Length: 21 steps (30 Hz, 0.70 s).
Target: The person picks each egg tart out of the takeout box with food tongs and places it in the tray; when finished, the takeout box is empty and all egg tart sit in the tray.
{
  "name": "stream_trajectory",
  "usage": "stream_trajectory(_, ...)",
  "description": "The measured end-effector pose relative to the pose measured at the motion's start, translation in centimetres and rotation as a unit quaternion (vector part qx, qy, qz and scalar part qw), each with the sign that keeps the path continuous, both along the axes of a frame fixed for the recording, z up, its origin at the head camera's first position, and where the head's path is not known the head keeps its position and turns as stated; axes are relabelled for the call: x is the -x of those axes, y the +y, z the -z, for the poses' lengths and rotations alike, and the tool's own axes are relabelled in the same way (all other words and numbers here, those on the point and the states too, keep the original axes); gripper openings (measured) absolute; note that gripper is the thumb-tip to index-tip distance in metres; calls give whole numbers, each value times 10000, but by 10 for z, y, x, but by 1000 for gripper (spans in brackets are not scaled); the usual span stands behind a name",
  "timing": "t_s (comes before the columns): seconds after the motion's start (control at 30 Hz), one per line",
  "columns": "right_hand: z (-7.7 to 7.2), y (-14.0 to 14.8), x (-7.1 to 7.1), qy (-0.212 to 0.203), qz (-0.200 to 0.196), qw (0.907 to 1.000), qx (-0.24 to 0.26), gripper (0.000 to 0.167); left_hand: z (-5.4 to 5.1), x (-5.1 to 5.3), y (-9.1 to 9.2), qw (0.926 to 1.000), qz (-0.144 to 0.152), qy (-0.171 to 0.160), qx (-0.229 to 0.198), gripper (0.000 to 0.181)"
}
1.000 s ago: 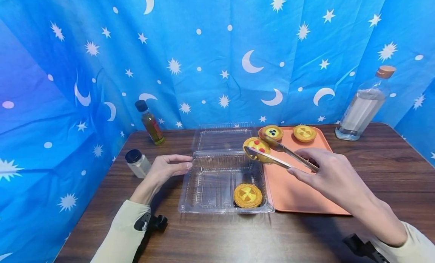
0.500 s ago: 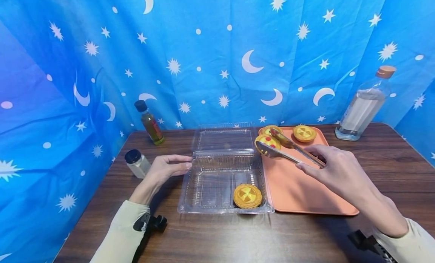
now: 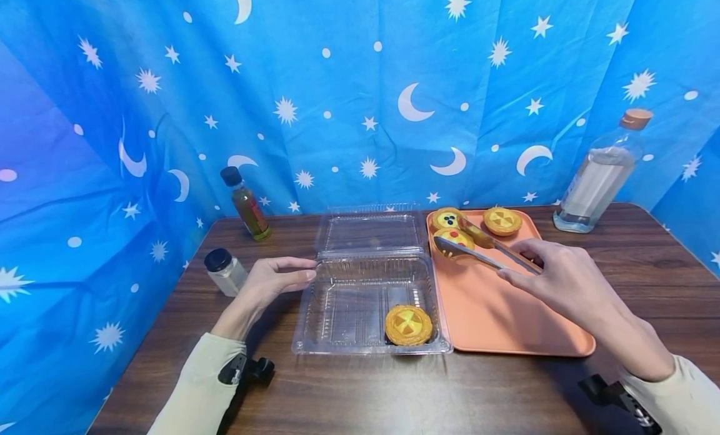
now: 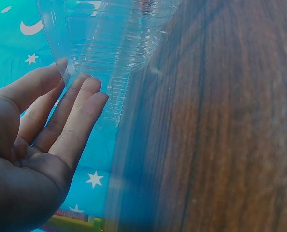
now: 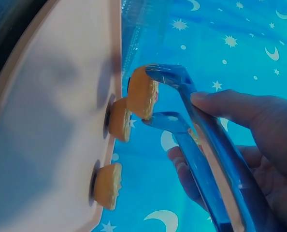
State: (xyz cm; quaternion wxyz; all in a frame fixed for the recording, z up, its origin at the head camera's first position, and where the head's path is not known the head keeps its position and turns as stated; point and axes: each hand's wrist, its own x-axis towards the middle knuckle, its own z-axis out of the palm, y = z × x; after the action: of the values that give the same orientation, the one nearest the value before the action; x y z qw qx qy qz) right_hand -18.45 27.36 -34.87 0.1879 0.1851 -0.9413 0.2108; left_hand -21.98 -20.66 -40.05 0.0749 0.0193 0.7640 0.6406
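My left hand [image 3: 269, 284] pinches the back left edge of a clear plastic clamshell box [image 3: 337, 350], its lid laid back; the left wrist view shows thumb and finger on the thin rim. A tart with a pinwheel top [image 3: 408, 325] sits in the box's front right corner. In my right hand [image 3: 568, 282] are metal tongs [image 3: 475, 254], their tips on both sides of a red-dotted tart [image 5: 141, 94]. That tart is over the back left of the orange tray [image 3: 495, 316], close to a tart with dark berries [image 3: 447, 220].
Another pinwheel tart [image 3: 502, 220] stands at the tray's back right. A large clear bottle [image 3: 599, 179] is behind the tray on the right. On the left stand a small oil bottle [image 3: 247, 207] and a black-capped jar [image 3: 226, 274]. A starry blue cloth [image 3: 337, 79] hangs behind the table.
My right hand has moved right, carrying the red-dotted tart in the tongs from beside the box's right edge to over the tray. My left hand stays on the box.
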Motion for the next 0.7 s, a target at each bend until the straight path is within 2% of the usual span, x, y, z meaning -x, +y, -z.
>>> stream_trajectory(0.27,3,2,4,-377,98,9992,-45,35,-2,-2,0,9999,-9,42,158,38)
stream_trajectory(0.5,6,3,6,-553,96,9984,-118,36,-2,-2,1,9998,-46,-8,176,37)
stream_trajectory(0.7,8,5,7,-529,96,9984,-169,39,-2,-1,1,9998,-24,18,201,37)
